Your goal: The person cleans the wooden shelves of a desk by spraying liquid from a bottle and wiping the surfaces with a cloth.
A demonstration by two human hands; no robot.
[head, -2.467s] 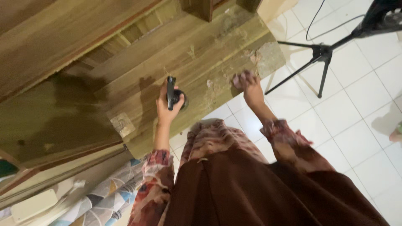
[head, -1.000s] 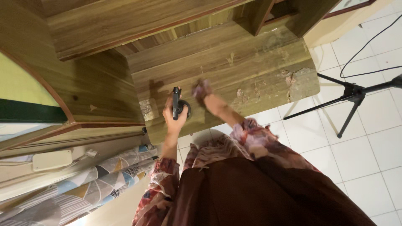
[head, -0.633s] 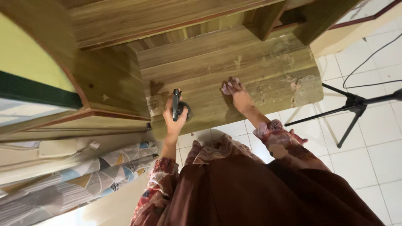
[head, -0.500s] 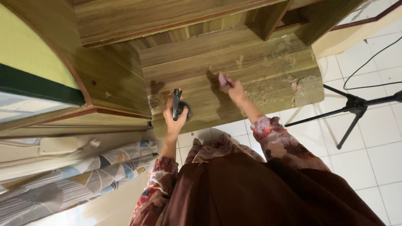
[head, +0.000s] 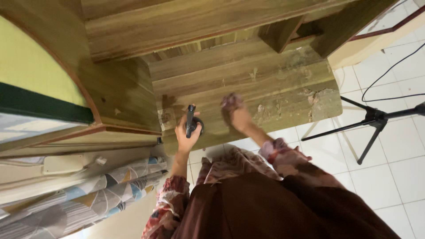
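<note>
Wooden shelf boards, worn and flaking at the right edge, fill the view above white floor tiles. Your left hand is closed around a black spray bottle, held upright at the board's front edge, probably to keep it ready. Your right hand presses a small cloth flat on the board, as if wiping.

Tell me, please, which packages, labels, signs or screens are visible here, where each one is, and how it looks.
None can be made out.
The left hand holds a dark spray bottle against the wooden shelf.
The right hand presses a small cloth on the same shelf.
A black tripod stands on the white tiled floor.
</note>
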